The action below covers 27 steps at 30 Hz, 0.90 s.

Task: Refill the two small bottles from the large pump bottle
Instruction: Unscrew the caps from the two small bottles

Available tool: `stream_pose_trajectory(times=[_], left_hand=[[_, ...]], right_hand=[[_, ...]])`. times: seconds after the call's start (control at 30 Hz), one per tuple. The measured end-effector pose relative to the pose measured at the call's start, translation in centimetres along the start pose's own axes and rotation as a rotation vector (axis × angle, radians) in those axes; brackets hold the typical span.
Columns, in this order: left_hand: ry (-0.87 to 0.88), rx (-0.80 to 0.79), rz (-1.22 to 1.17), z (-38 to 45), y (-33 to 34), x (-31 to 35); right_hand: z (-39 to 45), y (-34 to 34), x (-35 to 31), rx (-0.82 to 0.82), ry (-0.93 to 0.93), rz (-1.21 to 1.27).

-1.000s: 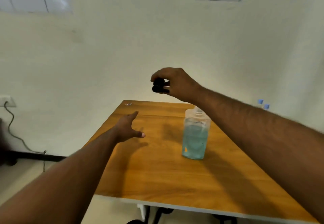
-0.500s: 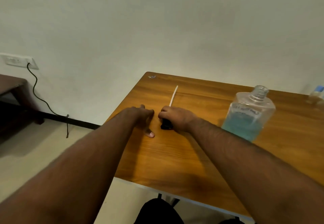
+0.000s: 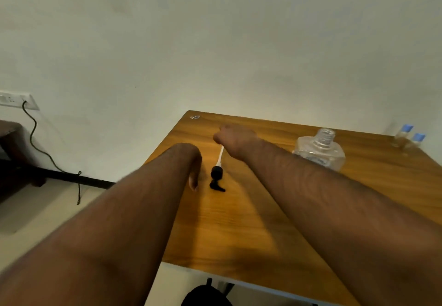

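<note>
The black pump head [image 3: 217, 178] lies on its side on the wooden table [image 3: 251, 222], its white dip tube [image 3: 220, 154] running away toward the far edge. It sits between the two hands and neither one grips it. The left hand [image 3: 191, 162] rests just beside it on the left, bent downward at the wrist, fingertips [image 3: 193, 184] near the tabletop and loosely curled around nothing. The right hand [image 3: 235, 139] hovers over the far end of the tube, fingers folded under the palm; whether they touch the tube cannot be told, since the hand hides that part. To the right, the large bottle [image 3: 320, 150] stands open-necked, partly behind the right forearm. Two small bottles [image 3: 409, 137] with blue caps stand together near the table's far right corner, well apart from both hands.
</note>
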<state>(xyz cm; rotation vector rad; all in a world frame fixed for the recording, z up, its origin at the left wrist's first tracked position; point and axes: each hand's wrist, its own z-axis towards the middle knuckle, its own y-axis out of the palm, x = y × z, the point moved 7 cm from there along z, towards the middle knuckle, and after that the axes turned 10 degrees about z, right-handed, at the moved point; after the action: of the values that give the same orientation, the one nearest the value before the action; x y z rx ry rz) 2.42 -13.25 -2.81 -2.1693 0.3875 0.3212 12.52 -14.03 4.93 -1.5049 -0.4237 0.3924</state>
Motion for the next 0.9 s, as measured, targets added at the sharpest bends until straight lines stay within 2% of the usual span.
stream_pose_trajectory(times=[0.07, 0.17, 0.27, 0.4, 0.5, 0.63, 0.8, 0.9], left_hand=[[-0.017, 0.117, -0.123, -0.6, -2.9, 0.1], [0.031, 0.447, -0.284, -3.6, -9.3, 1.7], [0.086, 0.748, -0.439, -7.6, -15.0, 4.1], [0.156, 0.966, -0.517, -11.7, -20.5, 8.5], [0.223, 1.045, -0.546, -13.9, -24.0, 12.7], [0.318, 1.063, -0.467, -15.6, -27.5, 21.6], [0.402, 1.019, -0.356, -14.1, -28.3, 31.3], [0.432, 0.938, -0.391, -10.9, -28.0, 37.2]], right_hand=[[0.1, -4.7, 0.4, 0.069, 0.035, 0.033], [-2.3, -11.6, 3.1, 0.242, 0.074, -0.007], [-6.2, -16.2, 7.6, 0.322, 0.145, -0.044], [-12.8, -19.1, 16.0, 0.358, 0.318, -0.053], [-17.8, -19.4, 22.5, 0.389, 0.426, -0.039], [-23.2, -17.3, 30.9, 0.395, 0.552, -0.01], [-26.3, -12.2, 37.7, 0.388, 0.658, 0.099], [-27.3, -8.0, 42.3, 0.376, 0.701, 0.164]])
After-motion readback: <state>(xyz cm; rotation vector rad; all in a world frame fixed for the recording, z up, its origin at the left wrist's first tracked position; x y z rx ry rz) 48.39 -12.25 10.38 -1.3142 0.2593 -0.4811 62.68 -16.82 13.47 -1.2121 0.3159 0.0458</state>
